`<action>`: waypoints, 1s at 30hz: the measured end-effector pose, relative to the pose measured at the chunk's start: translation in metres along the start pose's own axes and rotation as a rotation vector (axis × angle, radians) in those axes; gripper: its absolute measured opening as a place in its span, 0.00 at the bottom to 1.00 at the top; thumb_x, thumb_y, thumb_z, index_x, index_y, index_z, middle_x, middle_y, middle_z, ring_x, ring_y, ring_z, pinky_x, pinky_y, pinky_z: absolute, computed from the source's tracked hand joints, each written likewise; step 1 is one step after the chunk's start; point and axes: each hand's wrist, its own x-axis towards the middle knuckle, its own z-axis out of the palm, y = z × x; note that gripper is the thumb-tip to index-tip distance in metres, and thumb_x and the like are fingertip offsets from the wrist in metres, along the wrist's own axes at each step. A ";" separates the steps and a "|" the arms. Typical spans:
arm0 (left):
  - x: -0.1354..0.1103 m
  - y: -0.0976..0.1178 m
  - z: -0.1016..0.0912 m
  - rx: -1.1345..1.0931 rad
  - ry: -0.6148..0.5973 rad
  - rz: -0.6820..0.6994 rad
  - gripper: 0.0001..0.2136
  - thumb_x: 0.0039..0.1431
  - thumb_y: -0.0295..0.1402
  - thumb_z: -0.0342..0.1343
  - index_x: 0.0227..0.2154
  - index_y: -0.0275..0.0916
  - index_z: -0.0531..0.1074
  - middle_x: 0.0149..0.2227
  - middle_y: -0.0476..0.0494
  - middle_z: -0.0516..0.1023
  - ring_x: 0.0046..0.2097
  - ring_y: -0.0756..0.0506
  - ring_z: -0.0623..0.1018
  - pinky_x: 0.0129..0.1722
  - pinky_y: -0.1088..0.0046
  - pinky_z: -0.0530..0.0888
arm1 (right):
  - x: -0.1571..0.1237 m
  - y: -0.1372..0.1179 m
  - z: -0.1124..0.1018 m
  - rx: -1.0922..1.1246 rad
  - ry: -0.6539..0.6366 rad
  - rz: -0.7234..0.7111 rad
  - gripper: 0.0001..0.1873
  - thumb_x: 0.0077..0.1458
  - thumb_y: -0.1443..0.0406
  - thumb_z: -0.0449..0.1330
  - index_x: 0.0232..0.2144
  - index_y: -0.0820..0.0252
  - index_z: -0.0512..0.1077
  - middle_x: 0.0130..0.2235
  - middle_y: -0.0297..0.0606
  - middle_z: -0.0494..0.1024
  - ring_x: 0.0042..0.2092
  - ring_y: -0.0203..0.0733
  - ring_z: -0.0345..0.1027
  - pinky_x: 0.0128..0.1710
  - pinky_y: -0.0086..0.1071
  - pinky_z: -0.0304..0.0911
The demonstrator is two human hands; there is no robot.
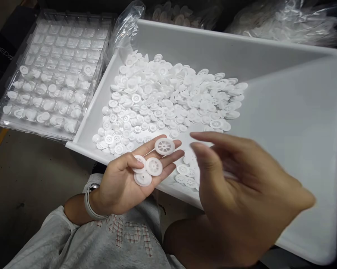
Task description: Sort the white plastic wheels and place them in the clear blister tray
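Observation:
My left hand (pixel 129 175) lies palm up over the near rim of a white plastic bin (pixel 283 123), fingers stretched out, with several small white plastic wheels (pixel 153 166) resting on palm and fingers. One spoked wheel (pixel 164 146) sits on the fingertips. My right hand (pixel 241 194) hovers just to the right of it, blurred by motion, thumb and forefinger apart and pointing toward the wheels, nothing visible in it. A heap of the same white wheels (pixel 168 101) fills the left part of the bin.
A clear plastic compartment tray (pixel 56 67), its near rows holding wheels, lies left of the bin. Clear plastic bags (pixel 283 18) with more white parts lie behind the bin. A white band is on my left wrist (pixel 90 203).

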 end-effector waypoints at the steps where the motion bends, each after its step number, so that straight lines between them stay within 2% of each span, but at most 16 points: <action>1: 0.001 0.000 0.001 0.004 -0.008 0.008 0.26 0.51 0.23 0.46 0.55 0.31 0.67 0.57 0.39 0.75 0.63 0.42 0.69 0.67 0.67 0.60 | -0.002 0.004 -0.003 -0.028 -0.059 -0.016 0.04 0.58 0.61 0.64 0.35 0.54 0.77 0.28 0.31 0.78 0.25 0.32 0.66 0.27 0.30 0.61; 4: 0.004 0.000 0.004 0.015 -0.024 0.024 0.29 0.51 0.23 0.45 0.59 0.29 0.64 0.57 0.39 0.75 0.65 0.42 0.67 0.69 0.64 0.58 | -0.006 0.013 -0.004 -0.054 -0.166 0.003 0.04 0.59 0.61 0.63 0.36 0.53 0.77 0.31 0.32 0.81 0.26 0.33 0.69 0.25 0.30 0.62; 7: 0.006 -0.002 0.006 0.026 -0.008 0.026 0.32 0.50 0.23 0.45 0.62 0.29 0.61 0.56 0.39 0.75 0.65 0.43 0.66 0.69 0.63 0.57 | -0.008 0.017 -0.001 -0.021 -0.190 0.024 0.05 0.59 0.61 0.63 0.38 0.51 0.78 0.35 0.33 0.82 0.30 0.36 0.73 0.27 0.30 0.64; 11: 0.007 -0.002 0.006 0.038 -0.007 0.024 0.33 0.49 0.23 0.46 0.62 0.29 0.60 0.55 0.39 0.76 0.65 0.42 0.66 0.70 0.62 0.56 | -0.009 0.021 0.001 -0.003 -0.201 0.024 0.05 0.59 0.61 0.63 0.38 0.51 0.78 0.36 0.33 0.82 0.31 0.36 0.73 0.28 0.30 0.65; 16: 0.009 0.000 0.005 0.037 -0.010 0.020 0.31 0.49 0.22 0.46 0.60 0.30 0.63 0.55 0.40 0.77 0.64 0.42 0.68 0.69 0.62 0.56 | -0.010 0.024 -0.003 -0.042 -0.139 -0.028 0.09 0.57 0.62 0.65 0.41 0.55 0.77 0.27 0.31 0.77 0.23 0.31 0.64 0.24 0.28 0.61; 19: 0.010 0.002 0.005 0.046 0.030 0.022 0.29 0.49 0.23 0.47 0.58 0.32 0.65 0.56 0.40 0.76 0.64 0.41 0.69 0.69 0.61 0.55 | -0.013 0.023 -0.009 -0.011 -0.252 -0.120 0.10 0.56 0.63 0.65 0.42 0.55 0.75 0.23 0.26 0.70 0.21 0.29 0.59 0.21 0.26 0.57; 22: 0.011 0.003 0.004 0.066 0.050 0.019 0.27 0.49 0.23 0.47 0.55 0.34 0.68 0.57 0.41 0.75 0.63 0.42 0.70 0.69 0.61 0.54 | -0.016 0.020 -0.011 0.040 -0.384 -0.155 0.10 0.58 0.64 0.64 0.42 0.55 0.74 0.23 0.26 0.68 0.21 0.29 0.57 0.20 0.26 0.55; 26: 0.012 0.003 0.003 0.070 0.043 0.020 0.26 0.50 0.23 0.46 0.54 0.36 0.69 0.58 0.44 0.75 0.62 0.45 0.71 0.65 0.63 0.62 | -0.018 0.020 -0.007 0.087 -0.409 -0.146 0.11 0.59 0.66 0.62 0.46 0.58 0.73 0.23 0.25 0.68 0.21 0.28 0.56 0.20 0.24 0.55; 30: 0.013 0.003 0.002 0.077 0.021 0.024 0.26 0.49 0.22 0.47 0.53 0.37 0.71 0.56 0.45 0.76 0.61 0.45 0.72 0.60 0.67 0.67 | -0.019 0.023 -0.004 0.133 -0.438 -0.096 0.13 0.58 0.69 0.62 0.46 0.58 0.71 0.21 0.22 0.61 0.20 0.26 0.55 0.22 0.21 0.57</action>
